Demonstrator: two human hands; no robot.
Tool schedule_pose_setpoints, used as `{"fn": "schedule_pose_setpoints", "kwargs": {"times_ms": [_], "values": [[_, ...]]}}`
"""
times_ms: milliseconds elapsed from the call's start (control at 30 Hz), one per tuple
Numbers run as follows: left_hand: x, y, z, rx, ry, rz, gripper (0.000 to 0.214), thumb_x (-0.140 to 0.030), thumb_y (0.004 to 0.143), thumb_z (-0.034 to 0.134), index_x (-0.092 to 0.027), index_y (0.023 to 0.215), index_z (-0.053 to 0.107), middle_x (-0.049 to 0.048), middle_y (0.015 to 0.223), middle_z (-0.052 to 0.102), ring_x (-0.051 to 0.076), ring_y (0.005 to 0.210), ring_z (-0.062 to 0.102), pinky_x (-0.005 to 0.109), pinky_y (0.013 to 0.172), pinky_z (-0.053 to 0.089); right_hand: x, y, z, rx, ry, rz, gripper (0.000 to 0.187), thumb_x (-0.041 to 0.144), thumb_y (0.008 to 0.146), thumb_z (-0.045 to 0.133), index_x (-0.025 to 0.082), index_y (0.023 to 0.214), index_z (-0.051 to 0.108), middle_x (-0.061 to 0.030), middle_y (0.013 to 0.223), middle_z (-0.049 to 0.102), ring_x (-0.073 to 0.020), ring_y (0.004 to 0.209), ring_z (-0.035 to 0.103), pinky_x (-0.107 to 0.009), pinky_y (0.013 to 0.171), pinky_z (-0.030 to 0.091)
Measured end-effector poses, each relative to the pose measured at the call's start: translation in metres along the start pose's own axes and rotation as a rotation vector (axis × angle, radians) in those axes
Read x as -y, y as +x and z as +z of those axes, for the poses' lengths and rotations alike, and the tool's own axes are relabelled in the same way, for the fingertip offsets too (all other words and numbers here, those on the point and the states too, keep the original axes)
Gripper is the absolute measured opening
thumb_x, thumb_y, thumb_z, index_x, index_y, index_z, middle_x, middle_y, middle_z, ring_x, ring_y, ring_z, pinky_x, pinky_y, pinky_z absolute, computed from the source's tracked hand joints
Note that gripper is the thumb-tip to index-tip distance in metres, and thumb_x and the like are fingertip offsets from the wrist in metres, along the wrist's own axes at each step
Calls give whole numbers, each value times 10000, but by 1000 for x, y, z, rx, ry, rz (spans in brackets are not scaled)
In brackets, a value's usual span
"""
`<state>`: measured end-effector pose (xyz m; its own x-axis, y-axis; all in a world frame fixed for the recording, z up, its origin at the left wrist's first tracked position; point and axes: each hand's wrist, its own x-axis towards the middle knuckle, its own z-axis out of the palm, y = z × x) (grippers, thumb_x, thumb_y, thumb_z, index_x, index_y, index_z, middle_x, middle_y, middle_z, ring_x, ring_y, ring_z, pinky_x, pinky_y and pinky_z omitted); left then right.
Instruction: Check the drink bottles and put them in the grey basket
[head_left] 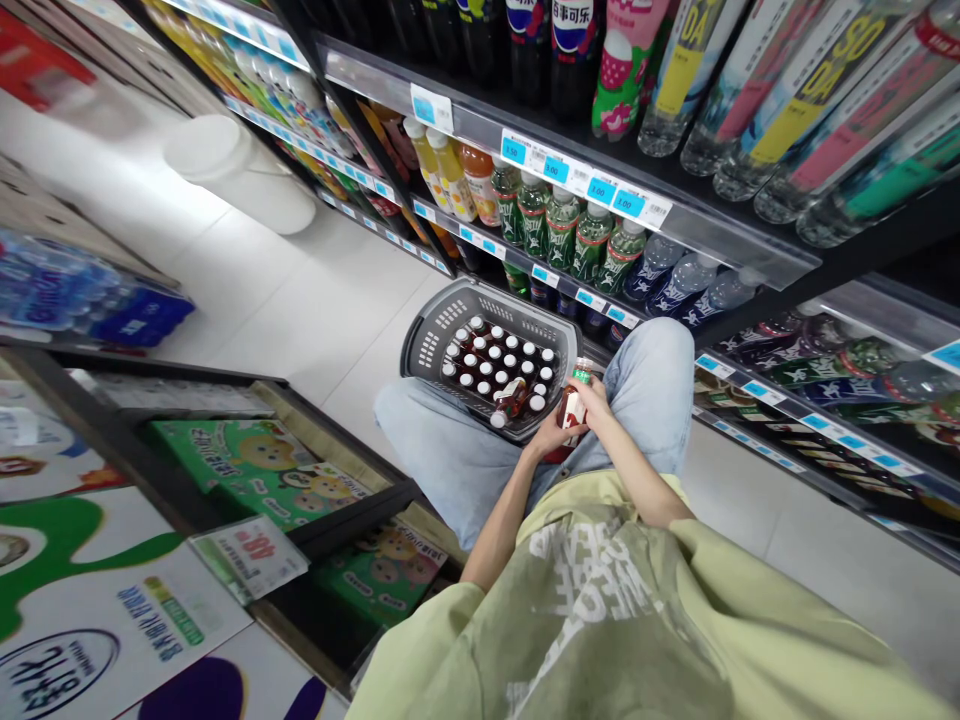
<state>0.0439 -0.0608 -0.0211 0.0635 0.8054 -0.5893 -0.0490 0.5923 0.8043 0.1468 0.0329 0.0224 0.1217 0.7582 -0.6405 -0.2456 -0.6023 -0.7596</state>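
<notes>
Over my lap, my left hand point(553, 434) is closed around the lower part of a dark red-brown bottle point(572, 408). My right hand point(595, 402) grips the same bottle higher up, near its green-and-white top. The bottle is tilted, and fingers cover part of its label. Just ahead, between my knees and the shelf, a grey shopping basket point(444, 303) holds several dark bottles point(480, 362) with white caps, most of them upright. One bottle point(511, 400) lies slanted across the others at the basket's near side.
Drink shelves point(480, 95) with price tags run along the front and right, with green-labelled bottles point(561, 230) on a lower level. At left stand a display rack point(161, 470) with green boxes, blue-wrapped water packs point(67, 290) and a white bin point(225, 165) on the tiled floor.
</notes>
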Motion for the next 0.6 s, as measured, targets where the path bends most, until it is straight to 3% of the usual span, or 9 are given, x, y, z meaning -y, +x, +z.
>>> {"fn": "schedule_pose_setpoints", "kwargs": {"times_ms": [167,367,500,600], "values": [[-3,-2,1,-1,-19,24,769,-330,674,1050,-95,1320,705,155,1258,782,299,1138,724,459,1133,547,0,-2,1,-24,50,-35,428,274,551,999,221,839,686,38,719,737,-166,623,661,-288,593,552],[-6,-1,-1,-8,-80,60,863,-293,625,1073,-107,1376,693,160,1321,771,314,1236,706,474,1203,504,1,-5,4,-75,105,-122,487,370,486,1052,219,736,662,55,642,688,-143,574,615,-279,561,519],[-12,-3,-5,87,-287,45,894,-330,556,1102,-130,1334,710,165,1320,777,317,1227,719,455,1154,540,6,-9,5,-54,129,-165,452,410,524,1035,213,776,716,11,719,755,-174,647,689,-301,614,566],[-20,-11,-12,199,-413,27,944,-429,517,1113,-153,1330,721,172,1311,786,334,1187,745,456,1110,567,13,-13,4,43,179,-133,421,400,549,1013,214,815,744,-28,790,799,-208,728,749,-322,676,612]]}}
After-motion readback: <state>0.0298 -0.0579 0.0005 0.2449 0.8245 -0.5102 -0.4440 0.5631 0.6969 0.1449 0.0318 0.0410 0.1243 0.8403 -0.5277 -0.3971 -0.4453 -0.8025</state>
